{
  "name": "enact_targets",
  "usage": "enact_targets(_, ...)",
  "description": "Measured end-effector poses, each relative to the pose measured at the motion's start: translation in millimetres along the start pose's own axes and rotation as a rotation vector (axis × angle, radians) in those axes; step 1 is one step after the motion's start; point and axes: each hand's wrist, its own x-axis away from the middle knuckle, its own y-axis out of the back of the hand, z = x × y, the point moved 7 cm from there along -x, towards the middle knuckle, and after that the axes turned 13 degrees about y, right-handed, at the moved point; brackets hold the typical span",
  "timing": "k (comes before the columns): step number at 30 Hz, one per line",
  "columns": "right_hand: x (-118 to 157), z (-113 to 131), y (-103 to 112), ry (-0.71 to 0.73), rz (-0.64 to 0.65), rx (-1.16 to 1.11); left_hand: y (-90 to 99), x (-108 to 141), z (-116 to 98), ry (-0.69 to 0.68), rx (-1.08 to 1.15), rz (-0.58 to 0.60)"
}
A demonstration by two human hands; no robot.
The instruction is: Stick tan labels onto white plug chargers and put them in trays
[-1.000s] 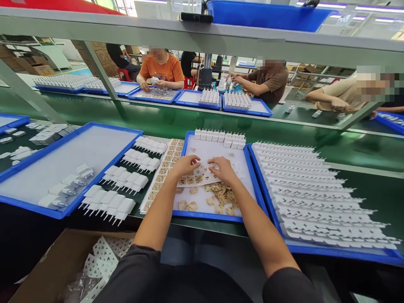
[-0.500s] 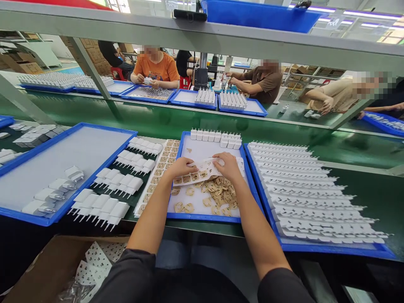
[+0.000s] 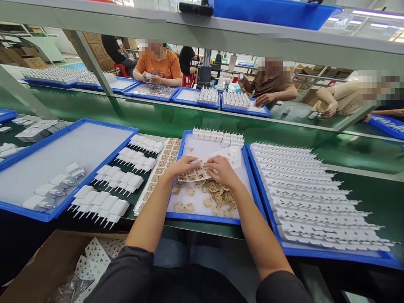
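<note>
A sheet of tan stickers with white backing (image 3: 192, 175) is held over the middle blue tray (image 3: 202, 216). My left hand (image 3: 186, 165) pinches the sheet at its left part. Fingers bent, my right hand (image 3: 220, 168) grips it close to the left one, and the white backing (image 3: 232, 158) sticks out behind the right hand. Below the hands lies a pile of loose tan pieces (image 3: 219, 194). White plug housings (image 3: 210, 135) stand in rows at the tray's far edge.
Left of the tray are more sticker sheets (image 3: 160, 171), rows of white plugs (image 3: 126, 179) and a blue tray (image 3: 72, 143). On the right a blue tray (image 3: 341, 256) holds many white parts. A cardboard box (image 3: 44, 261) sits low left. People work across the bench.
My right hand has moved left, closer to my left hand, and more backing shows behind it. Across the bench, a person in brown has reached an arm toward a tray. The view has shifted slightly.
</note>
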Motion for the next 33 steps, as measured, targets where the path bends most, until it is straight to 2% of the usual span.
enact_targets(6, 0, 3, -2, 0.043, 0.003, -0.046, -5.8, 1, 0, 0.022, -0.027, 0.038)
enact_targets(11, 0, 4, -2, 0.062, -0.015, -0.060, -7.2, -2, 4, 0.063, 0.044, 0.065)
enact_targets(17, -1, 7, 0, 0.126, -0.038, -0.080, -6.3, 7, -1, 0.103, 0.092, 0.077)
enact_targets(23, -3, 9, 6, 0.086, -0.038, -0.178, -7.3, 1, 8, 0.138, 0.066, 0.081)
enact_targets(25, -3, 8, 15, 0.059, -0.103, -0.284, -5.9, -4, 13, 0.125, 0.043, 0.067)
enact_targets(27, 0, 1, 27, 0.001, -0.231, -0.398, -3.7, -7, 18, 0.115, -0.025, 0.033)
enact_targets(30, 11, -23, 38, -0.173, -0.499, -0.555, 1.0, -9, 16, 0.060, -0.240, -0.080)
enact_targets(33, 23, -46, 35, -0.358, -0.691, -0.687, 7.7, -11, 4, -0.007, -0.439, -0.216)
